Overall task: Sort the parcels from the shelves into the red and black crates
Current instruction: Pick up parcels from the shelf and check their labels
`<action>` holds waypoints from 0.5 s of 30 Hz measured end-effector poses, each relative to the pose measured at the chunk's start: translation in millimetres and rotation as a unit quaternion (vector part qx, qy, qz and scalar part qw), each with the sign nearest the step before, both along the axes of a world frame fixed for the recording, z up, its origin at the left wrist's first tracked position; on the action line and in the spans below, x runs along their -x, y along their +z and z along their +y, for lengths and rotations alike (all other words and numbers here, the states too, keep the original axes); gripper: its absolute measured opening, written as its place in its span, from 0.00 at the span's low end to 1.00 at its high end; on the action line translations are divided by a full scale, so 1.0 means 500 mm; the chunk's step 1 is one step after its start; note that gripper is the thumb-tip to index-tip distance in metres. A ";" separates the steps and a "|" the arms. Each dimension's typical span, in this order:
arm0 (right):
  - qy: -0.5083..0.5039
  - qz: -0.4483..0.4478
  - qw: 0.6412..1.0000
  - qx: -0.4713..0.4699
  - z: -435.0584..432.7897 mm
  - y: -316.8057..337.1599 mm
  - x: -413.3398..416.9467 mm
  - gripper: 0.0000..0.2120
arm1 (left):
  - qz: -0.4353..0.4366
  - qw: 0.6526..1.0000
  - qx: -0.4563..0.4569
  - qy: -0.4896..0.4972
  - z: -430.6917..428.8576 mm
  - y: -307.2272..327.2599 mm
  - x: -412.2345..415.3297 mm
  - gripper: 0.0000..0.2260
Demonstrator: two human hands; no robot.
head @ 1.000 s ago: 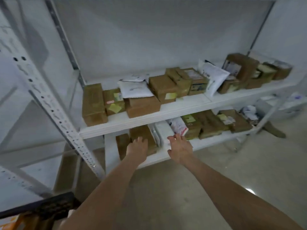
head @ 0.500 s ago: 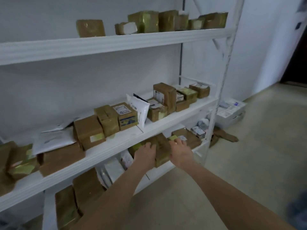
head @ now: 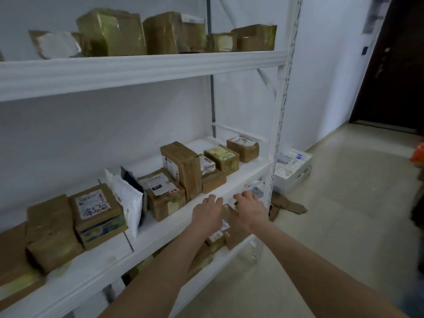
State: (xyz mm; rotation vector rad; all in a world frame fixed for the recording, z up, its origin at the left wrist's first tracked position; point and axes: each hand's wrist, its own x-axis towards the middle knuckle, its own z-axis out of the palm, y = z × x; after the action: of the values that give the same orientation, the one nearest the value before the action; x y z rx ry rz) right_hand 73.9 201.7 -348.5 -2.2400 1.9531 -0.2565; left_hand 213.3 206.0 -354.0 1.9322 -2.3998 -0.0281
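Taped brown parcels stand in a row along the top shelf. On the middle shelf, a stack of brown boxes sits at the far left. Next to it is a labelled box with scribbled ink on the label. A white mailer leans upright beside that, then comes a low box with a tall box standing on end just behind it. Smaller parcels run on toward the post.

Both arms reach below the middle shelf's front edge toward the lower shelf. The left hand and the right hand sit close together, backs up and fingers bent away. A brown parcel shows between them. The fingertips are hidden, so I cannot tell whether either hand grips it. More parcels lie under the forearms on the lower shelf.

Right of the post, an open white box rests on the floor, with a flattened piece of cardboard near it. A dark door stands at the far right.
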 end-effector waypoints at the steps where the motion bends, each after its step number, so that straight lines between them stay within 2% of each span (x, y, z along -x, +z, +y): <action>1: 0.001 -0.003 1.000 0.005 -0.035 0.003 0.010 0.24 | 0.008 1.000 -0.004 0.000 -0.039 0.006 0.011 0.24; 4: 0.006 -0.016 1.000 0.007 -0.129 0.009 0.043 0.26 | 0.041 0.999 -0.004 0.014 -0.147 0.024 0.047 0.26; 11: 0.019 -0.050 0.998 -0.014 -0.339 -0.002 0.142 0.27 | 0.110 0.991 0.052 0.065 -0.332 0.024 0.138 0.22; 15: 0.068 -0.091 0.993 -0.027 -0.466 -0.011 0.169 0.27 | 0.171 0.965 0.103 0.170 -0.418 0.029 0.169 0.22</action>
State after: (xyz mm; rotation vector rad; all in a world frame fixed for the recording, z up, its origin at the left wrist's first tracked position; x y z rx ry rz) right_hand -10.5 -31.2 -354.1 -2.2176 1.6874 -0.3711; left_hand 129.0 -3.0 -339.6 2.0166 -1.7644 -0.0827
